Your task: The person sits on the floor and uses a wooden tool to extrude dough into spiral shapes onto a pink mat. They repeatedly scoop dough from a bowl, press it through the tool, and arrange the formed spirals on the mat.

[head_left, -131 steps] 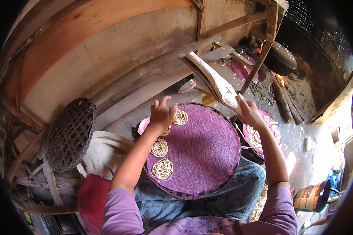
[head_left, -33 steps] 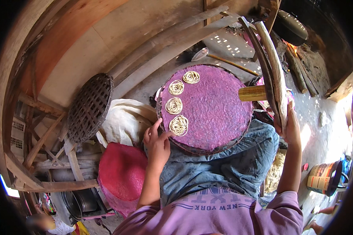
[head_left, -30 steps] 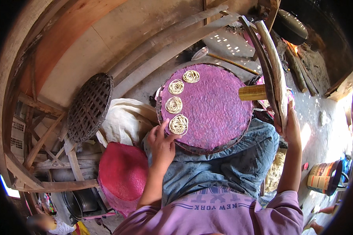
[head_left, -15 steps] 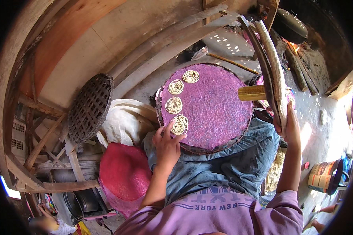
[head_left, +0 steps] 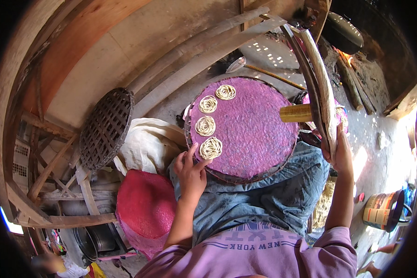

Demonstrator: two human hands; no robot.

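Across my lap lies a round tray (head_left: 255,134) with a dark woven rim and a rough pink-purple covering. Several pale coiled nests of thin dough strands line its left side, the nearest nest (head_left: 211,148) beside my left hand (head_left: 190,175). That hand is open, its thumb and index finger apart at the tray's rim, close to the nest. My right hand (head_left: 340,150) grips the lower ends of a two-armed wooden hand press (head_left: 326,92). A brass-coloured cylinder (head_left: 295,113) sticks out of the press to the left, over the tray's right edge.
A dark woven basket lid (head_left: 106,128) leans at left, near white cloth (head_left: 150,143). Below it sits a red-pink covered round surface (head_left: 146,201). A long-handled skimmer (head_left: 236,65) lies beyond the tray. Logs burn under a dark pan (head_left: 343,32) at far right; a bucket (head_left: 382,210) stands right.
My left hand has drawn back slightly toward me and left, off the nearest nest. The press has shifted a little downward in my right hand.
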